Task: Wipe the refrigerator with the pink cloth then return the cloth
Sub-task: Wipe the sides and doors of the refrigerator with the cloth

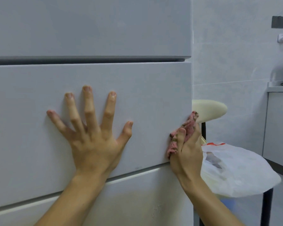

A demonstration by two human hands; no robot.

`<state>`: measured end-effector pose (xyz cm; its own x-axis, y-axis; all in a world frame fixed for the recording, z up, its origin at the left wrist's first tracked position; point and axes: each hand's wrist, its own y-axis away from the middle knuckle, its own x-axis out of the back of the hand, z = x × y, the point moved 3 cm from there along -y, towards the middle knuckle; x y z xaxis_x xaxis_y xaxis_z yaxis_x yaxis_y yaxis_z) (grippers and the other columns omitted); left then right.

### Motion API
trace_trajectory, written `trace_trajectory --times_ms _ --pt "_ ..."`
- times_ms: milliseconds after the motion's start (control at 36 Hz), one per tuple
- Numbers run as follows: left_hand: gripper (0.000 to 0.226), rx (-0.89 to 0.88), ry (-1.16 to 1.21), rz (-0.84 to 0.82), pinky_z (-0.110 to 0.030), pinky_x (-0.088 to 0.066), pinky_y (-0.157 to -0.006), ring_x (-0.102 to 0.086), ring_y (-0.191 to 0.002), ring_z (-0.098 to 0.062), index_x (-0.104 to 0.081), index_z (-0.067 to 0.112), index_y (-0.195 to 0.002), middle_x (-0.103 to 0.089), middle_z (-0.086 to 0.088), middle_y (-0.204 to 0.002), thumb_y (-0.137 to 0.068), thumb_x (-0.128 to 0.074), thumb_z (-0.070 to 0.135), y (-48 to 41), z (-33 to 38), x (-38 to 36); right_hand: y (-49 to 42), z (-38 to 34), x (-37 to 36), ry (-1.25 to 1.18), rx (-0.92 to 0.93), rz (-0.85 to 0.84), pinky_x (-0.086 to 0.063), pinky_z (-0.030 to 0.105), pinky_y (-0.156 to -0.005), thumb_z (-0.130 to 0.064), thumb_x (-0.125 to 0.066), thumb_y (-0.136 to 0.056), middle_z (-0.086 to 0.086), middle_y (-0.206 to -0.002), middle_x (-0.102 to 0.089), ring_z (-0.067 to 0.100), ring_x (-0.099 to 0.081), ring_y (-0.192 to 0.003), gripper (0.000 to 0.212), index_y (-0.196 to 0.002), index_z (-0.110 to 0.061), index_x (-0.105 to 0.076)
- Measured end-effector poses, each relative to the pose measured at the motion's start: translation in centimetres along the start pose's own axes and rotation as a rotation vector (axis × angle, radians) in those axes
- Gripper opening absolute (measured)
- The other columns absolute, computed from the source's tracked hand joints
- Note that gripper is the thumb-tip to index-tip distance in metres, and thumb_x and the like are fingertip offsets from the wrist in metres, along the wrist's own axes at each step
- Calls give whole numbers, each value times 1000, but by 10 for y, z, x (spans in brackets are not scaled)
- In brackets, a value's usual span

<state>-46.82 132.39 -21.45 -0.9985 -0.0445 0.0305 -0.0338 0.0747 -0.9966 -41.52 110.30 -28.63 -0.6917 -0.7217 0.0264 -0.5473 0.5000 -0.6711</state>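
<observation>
Wiping hand: one right hand (186, 154), at 4 o'clock, is curled round one pink cloth (185, 132) at the edge of the refrigerator (137, 88).
Bracing hand: one left hand (91, 137) is spread flat on it at 8 o'clock.

left hand (91, 139), right hand (186, 154) (both bare, short-nailed)

One wide-angle view from the person's head faces the refrigerator (145, 88) front from very near, tilted down; it fills most of the frame, a tiled wall (227, 62) showing at right
</observation>
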Motion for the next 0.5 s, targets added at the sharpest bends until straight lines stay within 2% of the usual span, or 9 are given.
trace_trajectory --times_ms 83,139,167,250,361,500 --pt "75 -6 -3 2 -85 -13 -114 -26 -150 -59 -38 21 -162 -29 -29 -165 -102 -53 64 0 0 1 -25 -16 -6 72 88 17 -39 54 -116 -65 -18 -103 17 -170 -25 40 -38 -147 77 -165 -19 -12" --pt "75 -8 -3 0 -85 -14 -114 -26 -150 -60 -38 21 -162 -29 -29 -165 -103 -52 64 0 -1 2 -48 -37 -12 184 201 45 -21 48 -128 -61 -5 -107 22 -174 -8 36 -16 -159 81 -167 -7 -16" --pt "75 -9 0 -4 -86 -14 -114 -25 -150 -60 -38 21 -162 -28 -30 -165 -103 -52 64 0 -1 2 -58 -51 -14 199 268 75 -15 46 -131 -59 -5 -108 25 -173 -6 37 -10 -160 80 -167 -5 -18" --pt "75 -8 1 -14 -86 -14 -113 -25 -150 -60 -37 21 -163 -28 -30 -165 -103 -51 64 0 -1 2 -79 -92 -18 123 384 155 -11 49 -132 -50 -26 -108 28 -172 -8 40 -10 -161 73 -167 -7 -19" --pt "75 -13 -4 -23 -86 -14 -114 -24 -151 -59 -36 21 -163 -27 -29 -166 -104 -50 64 1 -1 2 -82 -97 -18 124 469 195 -7 51 -132 -46 -28 -109 24 -173 -9 38 -6 -162 68 -166 -9 -21" --pt "74 -23 37 -54 -85 -11 -115 -21 -152 -60 -34 21 -164 -25 -28 -167 -105 -49 63 1 -2 5 -41 -48 -18 200 510 123 -6 53 -132 -45 -22 -112 22 -173 -14 40 -2 -162 67 -165 -4 -23"
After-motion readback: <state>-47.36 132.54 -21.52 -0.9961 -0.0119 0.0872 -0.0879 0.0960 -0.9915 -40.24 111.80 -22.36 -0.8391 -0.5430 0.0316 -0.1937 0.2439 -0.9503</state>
